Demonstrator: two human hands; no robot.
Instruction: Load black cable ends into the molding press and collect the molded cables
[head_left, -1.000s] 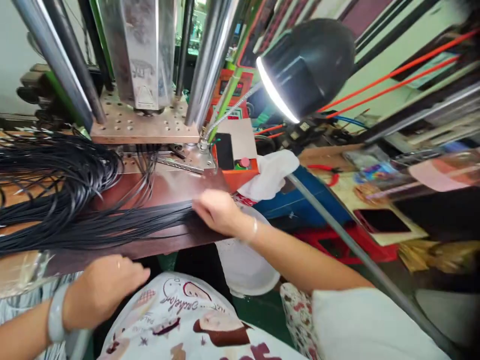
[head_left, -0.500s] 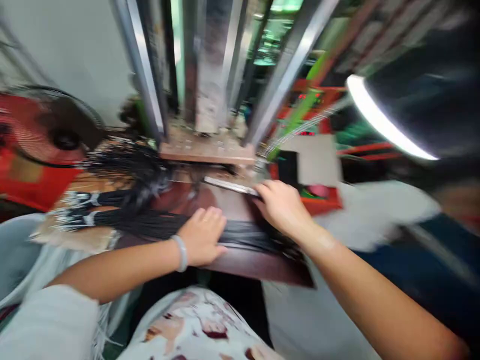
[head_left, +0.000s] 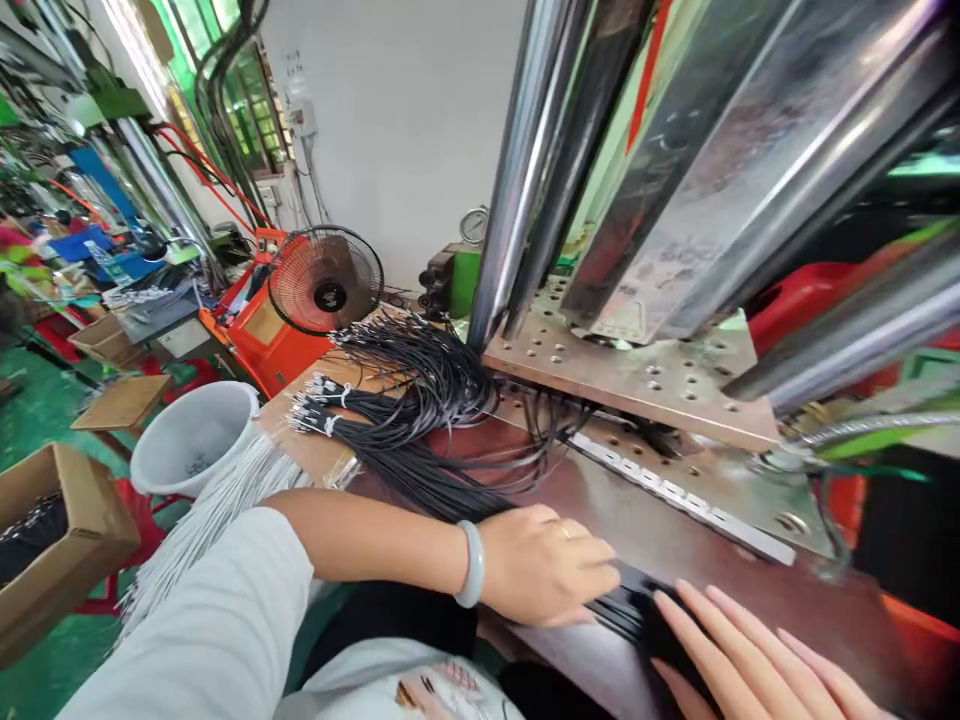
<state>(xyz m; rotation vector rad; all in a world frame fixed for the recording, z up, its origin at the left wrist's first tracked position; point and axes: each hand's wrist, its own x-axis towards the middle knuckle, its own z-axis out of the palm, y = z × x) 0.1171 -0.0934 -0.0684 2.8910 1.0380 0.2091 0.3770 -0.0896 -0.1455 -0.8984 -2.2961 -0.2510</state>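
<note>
A thick bundle of black cables point(head_left: 442, 490) runs across the dark red worktop, with white-tipped ends tied in bunches at the far left. My left hand point(head_left: 551, 565), with a grey bangle at the wrist, is closed over the bundle from above near the table's front edge. At the lower right, my right hand point(head_left: 765, 650) has its fingers stretched out beside the black cable ends, touching or just over them. A pale slotted metal strip point(head_left: 675, 495) lies along the press front. Thin black cables run from the heap point(head_left: 442, 375) under the press plate point(head_left: 637, 385).
Steel press columns point(head_left: 525, 180) rise behind the worktop. To the left are a fan point(head_left: 328, 285), a light grey bin point(head_left: 191, 440), a bundle of white cables point(head_left: 217, 530) and a cardboard box point(head_left: 82, 540). A braided hose point(head_left: 885, 428) runs at the right.
The view has swung left, bringing the bin and box into sight. My right hand has left the metal strip and come down to the cable ends. My left hand stays on the bundle.
</note>
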